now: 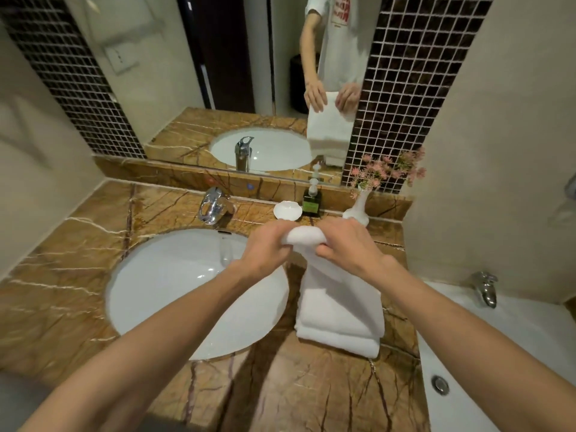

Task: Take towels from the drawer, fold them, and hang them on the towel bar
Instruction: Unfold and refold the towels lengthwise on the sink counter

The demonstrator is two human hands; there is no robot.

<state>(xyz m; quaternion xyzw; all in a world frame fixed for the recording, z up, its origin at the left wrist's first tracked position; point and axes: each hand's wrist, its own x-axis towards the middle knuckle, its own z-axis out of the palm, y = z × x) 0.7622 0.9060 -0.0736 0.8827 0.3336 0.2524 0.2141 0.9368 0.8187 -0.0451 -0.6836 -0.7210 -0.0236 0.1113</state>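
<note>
A white towel [338,288] hangs folded over from my two hands above the brown marble counter [62,291], to the right of the sink. My left hand [268,244] grips its top fold on the left side and my right hand [349,241] grips the top fold on the right side. The towel's lower end touches a stack of folded white towels [339,338] lying on the counter. The mirror [174,88] behind shows the same towel held up by both hands. No drawer or towel bar is in view.
An oval white sink [162,291] with a chrome tap [212,205] lies left of the towels. A white soap dish [287,210], a dark pump bottle [311,202] and a white vase of pink flowers [358,208] stand along the back ledge. A bathtub [511,353] borders the counter on the right.
</note>
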